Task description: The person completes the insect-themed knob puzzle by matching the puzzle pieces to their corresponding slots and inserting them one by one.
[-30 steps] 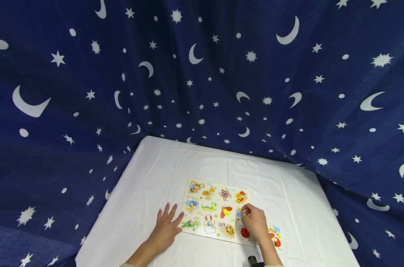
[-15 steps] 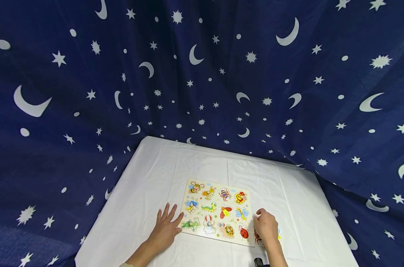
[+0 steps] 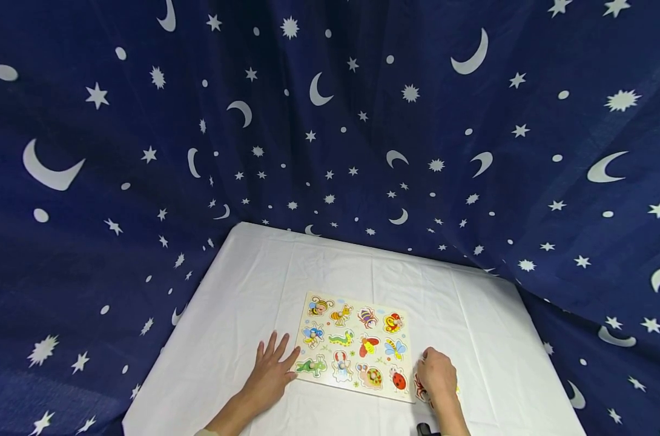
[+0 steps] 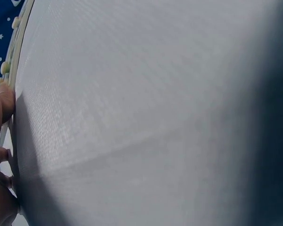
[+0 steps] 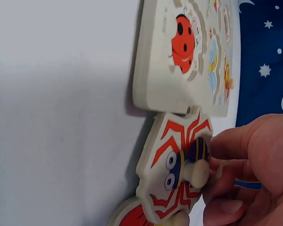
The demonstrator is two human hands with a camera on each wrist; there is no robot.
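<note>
Beside the near right corner of a wooden peg puzzle board (image 3: 409, 395) my right hand (image 3: 438, 374) curls low over loose insect pieces. Its fingers (image 5: 221, 184) pinch the spider piece (image 5: 161, 170) close to the round wooden knob (image 5: 199, 173). That spider leans over a red insect piece (image 5: 133, 217), which also has a knob. My left hand (image 3: 272, 372) lies flat on the cloth with fingers spread, thumb and fingertips at the board's left edge. In the left wrist view, the thumb (image 4: 6, 101) is right against that edge.
On the board's left side, several knobbed pieces such as a green bug (image 3: 312, 366) sit in place; the ladybug recess (image 5: 182, 43) shows only its printed picture. White cloth (image 3: 264, 260) covers the table. A dark blue star-and-moon curtain (image 3: 330, 121) surrounds it.
My right hand has moved right and toward me, from over the board to the loose pieces, uncovering the dragonfly recess. In the last half second it has barely shifted. The left hand stays put.
</note>
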